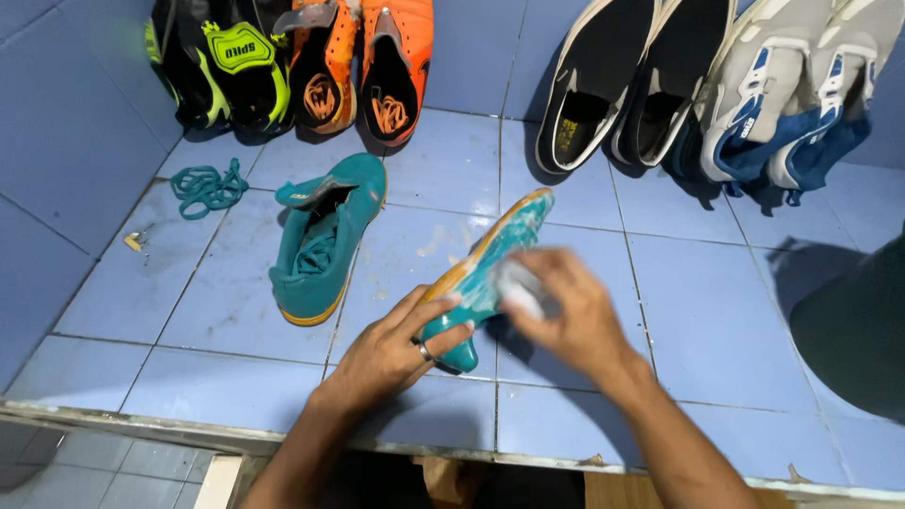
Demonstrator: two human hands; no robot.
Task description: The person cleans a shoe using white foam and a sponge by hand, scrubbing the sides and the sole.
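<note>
The left hand (396,344) grips a soapy teal shoe (485,273) by its heel just right of the second teal shoe (325,240) lying on the blue tiled floor (698,311), while the right hand (566,316) presses a blurred pale object, closed in its fingers, against the held shoe's side.

We note a blue tiled floor (698,311) with pale grout lines, bounded by a blue wall at left. Lying on it: a teal shoe (320,250) left of centre, loose teal laces (207,187) at upper left, a small scrap (135,241) nearby. Along the top stand black-green (222,66), orange (363,66), black-white (632,85) and grey-blue pairs (801,90).
</note>
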